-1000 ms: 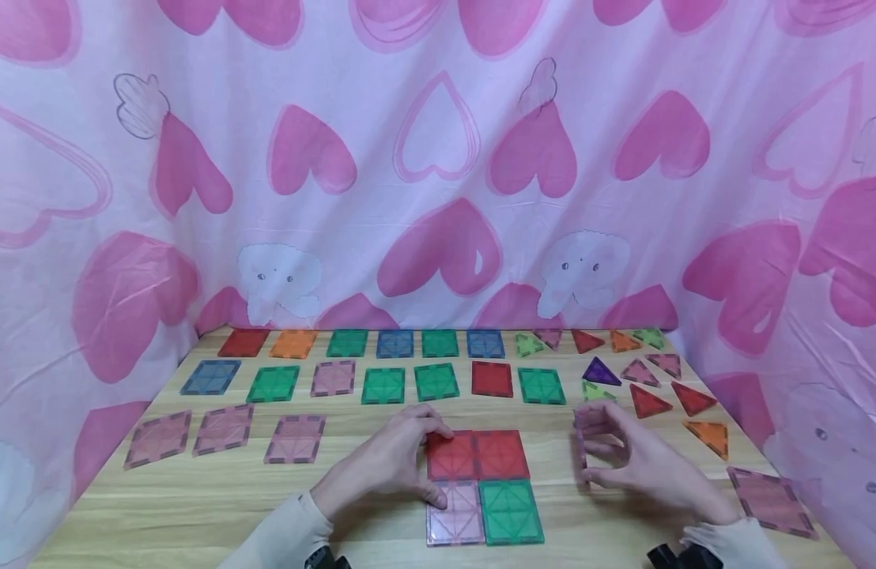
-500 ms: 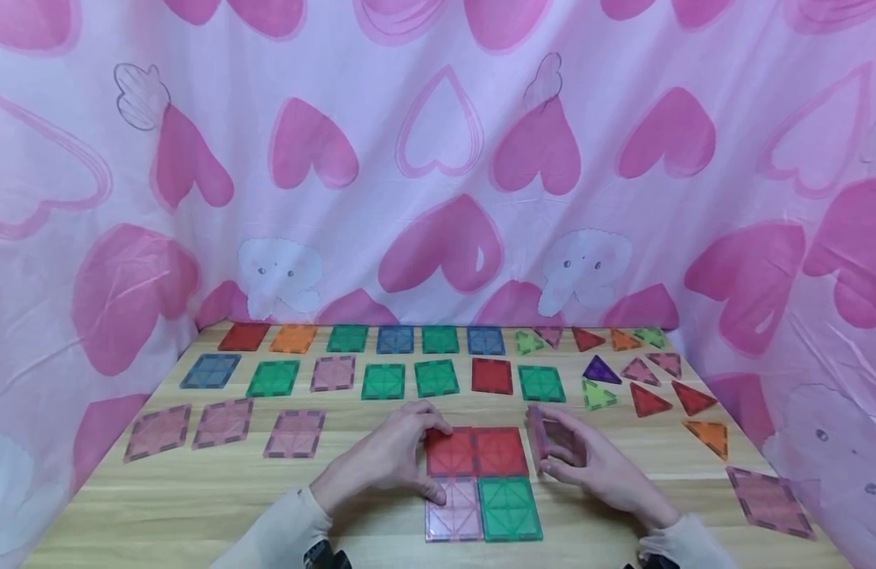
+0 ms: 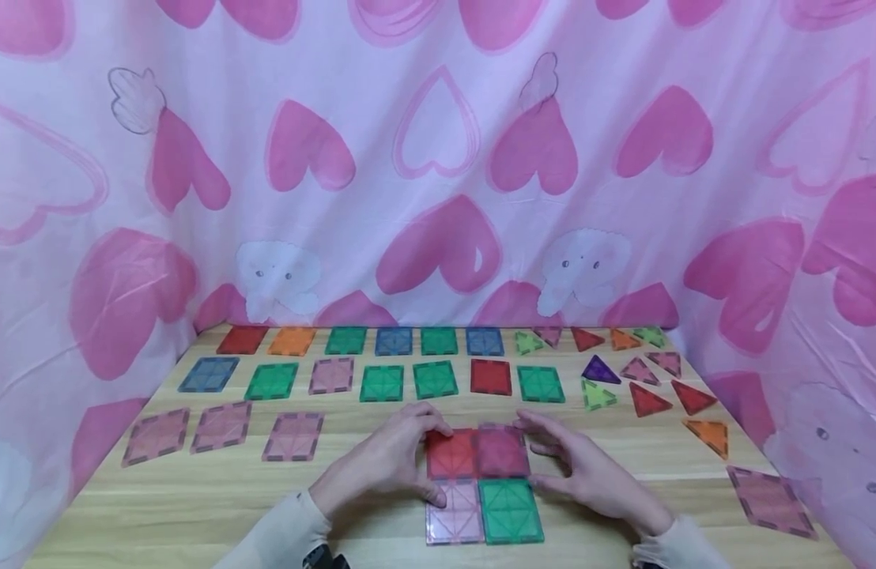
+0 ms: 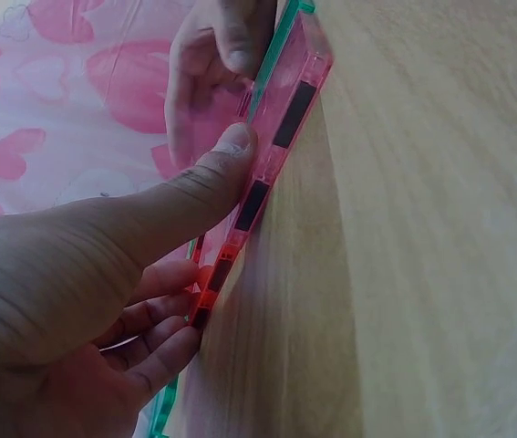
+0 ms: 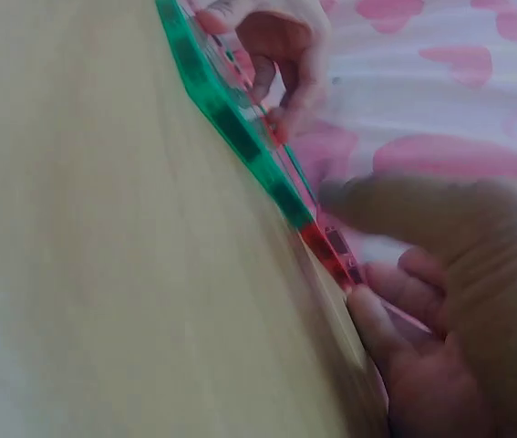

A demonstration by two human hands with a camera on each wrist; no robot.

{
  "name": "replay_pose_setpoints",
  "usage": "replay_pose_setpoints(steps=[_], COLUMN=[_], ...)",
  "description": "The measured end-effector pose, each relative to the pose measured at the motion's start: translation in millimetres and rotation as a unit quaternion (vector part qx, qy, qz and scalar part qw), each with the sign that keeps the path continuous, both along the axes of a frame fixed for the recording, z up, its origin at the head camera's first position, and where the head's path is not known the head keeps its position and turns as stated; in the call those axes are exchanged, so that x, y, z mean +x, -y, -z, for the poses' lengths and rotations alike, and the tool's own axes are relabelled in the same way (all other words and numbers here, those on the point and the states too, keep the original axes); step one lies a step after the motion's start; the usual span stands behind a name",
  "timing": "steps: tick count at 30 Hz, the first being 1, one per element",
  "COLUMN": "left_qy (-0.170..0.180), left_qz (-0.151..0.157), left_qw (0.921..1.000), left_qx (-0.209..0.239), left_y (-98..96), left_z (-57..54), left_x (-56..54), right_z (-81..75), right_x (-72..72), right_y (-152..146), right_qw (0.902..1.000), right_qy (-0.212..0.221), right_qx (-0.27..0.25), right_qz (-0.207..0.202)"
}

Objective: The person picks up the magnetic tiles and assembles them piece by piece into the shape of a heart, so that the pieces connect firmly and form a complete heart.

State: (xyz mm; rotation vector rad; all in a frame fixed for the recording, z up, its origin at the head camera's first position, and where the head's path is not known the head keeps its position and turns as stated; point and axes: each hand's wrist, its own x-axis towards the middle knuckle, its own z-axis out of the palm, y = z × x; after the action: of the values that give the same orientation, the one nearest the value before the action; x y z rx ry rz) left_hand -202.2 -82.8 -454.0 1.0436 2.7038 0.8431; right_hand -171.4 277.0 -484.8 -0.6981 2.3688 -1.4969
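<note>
The loose pink tile (image 3: 500, 446) lies over the far-right corner of my small block, above a red tile (image 5: 325, 254); whether it rests flush or just clear, I can't tell. I judge it light, thin and stiff, its smooth face likely slippery, so its edges are the place to hold it (the dark strips along the rims look like magnets, which may tug it about). My right hand (image 3: 586, 472) has it lightly pinched near its right side, thumb on the near side, fingers apart on the far side. My left hand (image 3: 391, 458) steadies the block's left side: fingers bent against the left red tile (image 3: 454, 454), thumb on the near pink tile (image 3: 458, 518). The green tile (image 3: 512, 512) fills the near-right corner.

Farther out, square tiles (image 3: 383, 384) lie in rows across the far side, three pink squares (image 3: 293, 437) to the left, triangles (image 3: 649, 401) far right, another pink square (image 3: 771, 502) near right. I see no box or tray; everything sits directly on the wooden table (image 3: 196, 514), before a heart-printed curtain (image 3: 367, 142).
</note>
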Motion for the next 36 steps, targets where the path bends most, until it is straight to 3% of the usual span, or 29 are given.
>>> replay_pose_setpoints(steps=[3,8,12,16,23,36], left_qy=[-0.007,-0.006,-0.011,-0.022,-0.022,-0.017], left_qz=[0.004,0.006,0.005,0.012,0.019,0.022], left_qw=[0.9999,0.9999,0.9999,0.9996,0.9994,0.9996], left_qx=[0.006,0.007,-0.001,-0.014,-0.017,-0.008], left_y=[0.9,2.6,3.3,2.2,-0.6,-1.7], left_z=[0.7,1.0,0.7,1.0,-1.8,-1.6], left_x=[-0.7,0.1,1.4,0.9,1.1,1.4], right_z=[-2.1,-4.7,-5.4,-7.9,-11.7,-7.9], right_x=[-0.8,-1.8,-5.4,-10.5,-16.6,-16.3], right_y=[3.7,7.9,18.2,27.8,30.1,26.2], right_qw=[0.9986,0.9953,0.9869,0.9800,0.9821,0.9853], right_qy=[-0.027,-0.062,-0.099,-0.109,-0.086,-0.113], right_qx=[0.045,0.074,0.127,0.166,0.167,0.128], right_qz=[0.009,0.014,0.014,0.014,0.011,0.007])
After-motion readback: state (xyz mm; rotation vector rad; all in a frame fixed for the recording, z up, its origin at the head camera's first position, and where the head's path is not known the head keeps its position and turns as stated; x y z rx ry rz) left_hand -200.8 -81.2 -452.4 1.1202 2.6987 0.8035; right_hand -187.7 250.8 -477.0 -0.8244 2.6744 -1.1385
